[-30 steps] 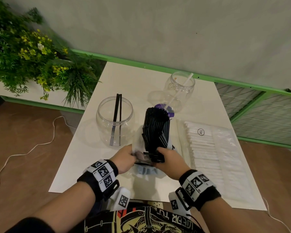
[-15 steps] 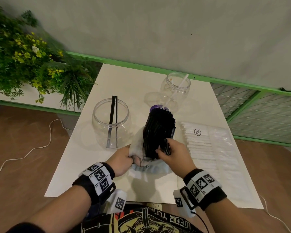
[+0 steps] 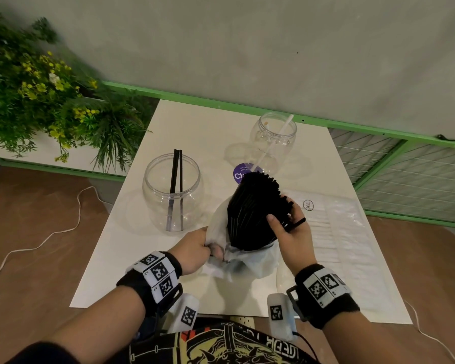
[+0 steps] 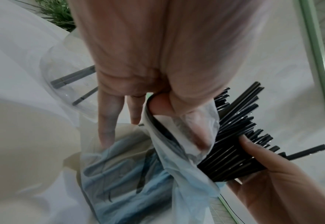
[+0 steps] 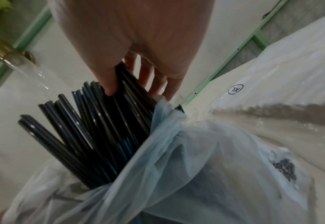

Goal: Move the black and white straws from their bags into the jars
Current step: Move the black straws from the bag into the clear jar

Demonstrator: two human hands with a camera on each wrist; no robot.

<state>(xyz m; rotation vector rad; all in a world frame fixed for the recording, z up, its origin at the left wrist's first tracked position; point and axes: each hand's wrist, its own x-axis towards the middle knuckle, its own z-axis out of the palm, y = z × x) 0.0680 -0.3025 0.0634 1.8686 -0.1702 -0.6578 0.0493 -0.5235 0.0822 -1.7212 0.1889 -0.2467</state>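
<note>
A thick bundle of black straws [image 3: 252, 208] [image 4: 236, 144] [image 5: 100, 136] sticks up out of a thin pale plastic bag [image 3: 250, 258] [image 4: 138, 174] [image 5: 196, 166] at the table's middle. My left hand [image 3: 195, 248] [image 4: 157, 94] pinches the bag's edge on the left. My right hand [image 3: 289, 227] [image 5: 131, 63] grips the bundle from the right, thumb on its front. The near clear jar [image 3: 172, 193] holds two black straws. The far clear jar [image 3: 273, 139] holds one white straw. A flat bag of white straws [image 3: 336, 245] lies to the right.
A purple round sticker [image 3: 241, 173] lies on the white table [image 3: 195, 127] behind the bundle. Green plants [image 3: 37, 101] stand off the left edge. A green-framed wire rack [image 3: 405, 174] sits at the right. A white cable [image 3: 37, 245] runs on the floor.
My right hand has slid from the bundle's base up to its right side. The bundle now leans to the right, and the bag sits lower around it.
</note>
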